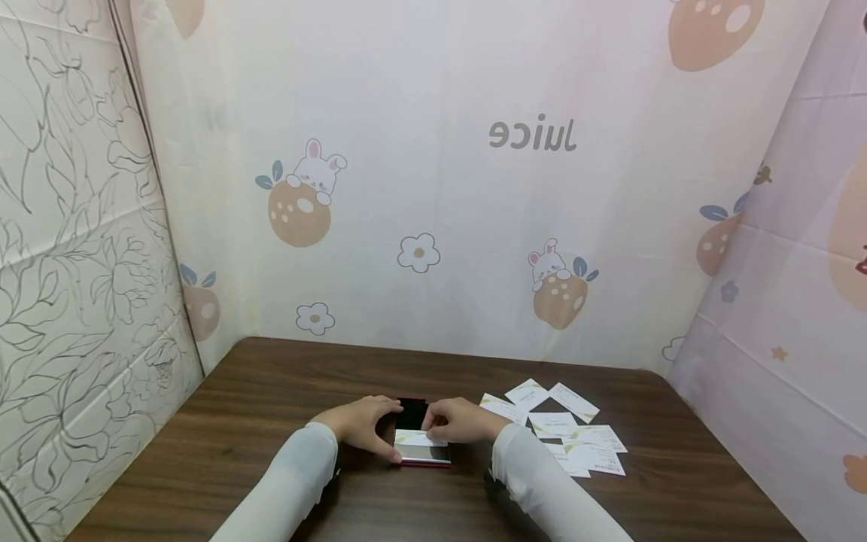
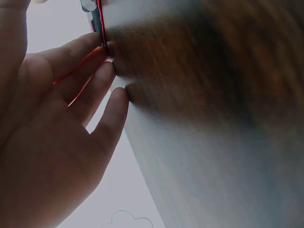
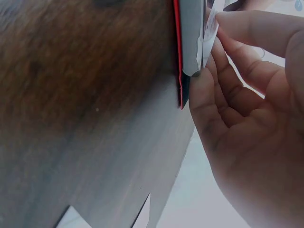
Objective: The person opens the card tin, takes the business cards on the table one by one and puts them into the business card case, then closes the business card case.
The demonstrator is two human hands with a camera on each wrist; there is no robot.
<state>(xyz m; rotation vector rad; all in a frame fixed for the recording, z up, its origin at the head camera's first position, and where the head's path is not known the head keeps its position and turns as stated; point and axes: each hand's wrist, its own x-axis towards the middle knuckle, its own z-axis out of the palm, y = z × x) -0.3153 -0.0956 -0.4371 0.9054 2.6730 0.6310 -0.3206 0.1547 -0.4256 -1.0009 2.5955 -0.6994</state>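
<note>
A business card case (image 1: 427, 453) lies unfolded on the table, with a silver body, black inner flap and red edge. My left hand (image 1: 364, 423) holds its left side, thumb at the near corner and fingertips by the flap. In the left wrist view, those fingers (image 2: 102, 90) are slightly bent against the red edge and the tabletop. With thumb and fingertips, my right hand (image 1: 463, 420) pinches a white business card (image 1: 409, 437) that lies across the case. In the right wrist view, the card (image 3: 209, 45) stands close against the silver body, partly hidden by the fingers.
Several loose white business cards (image 1: 552, 424) with yellow marks lie spread and overlapping to the right of my right hand. The brown wooden table (image 1: 284, 376) meets a printed curtain (image 1: 433, 188) at its far edge; another patterned sheet (image 1: 74, 248) hangs on the left.
</note>
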